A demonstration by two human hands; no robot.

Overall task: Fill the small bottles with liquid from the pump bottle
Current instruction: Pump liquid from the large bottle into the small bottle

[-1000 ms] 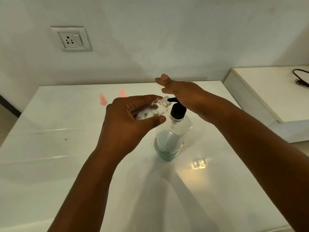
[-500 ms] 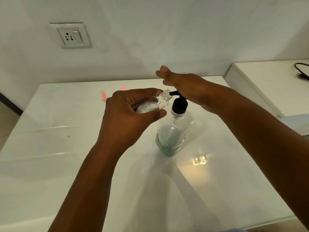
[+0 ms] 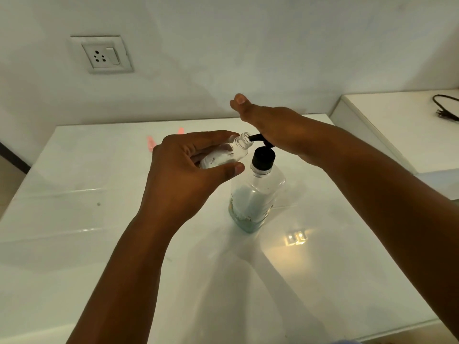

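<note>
A clear pump bottle (image 3: 255,197) with a black pump head (image 3: 263,157) stands upright on the white table (image 3: 74,219); a little greenish liquid lies at its bottom. My left hand (image 3: 183,177) grips a small clear bottle (image 3: 224,153), tilted, its open mouth right at the tip of the black spout. My right hand (image 3: 270,125) rests flat on top of the pump head with its fingers straight. The small bottle looks mostly clear inside, with some white foam or liquid.
Two small pink items (image 3: 151,142) lie at the back of the table near the wall. A wall socket (image 3: 101,54) sits above left. A second white surface (image 3: 402,125) with a black cable (image 3: 447,108) stands to the right.
The pump head has risen a little under my right hand. My left hand keeps the small bottle at the spout. The camera view has shifted slightly.
</note>
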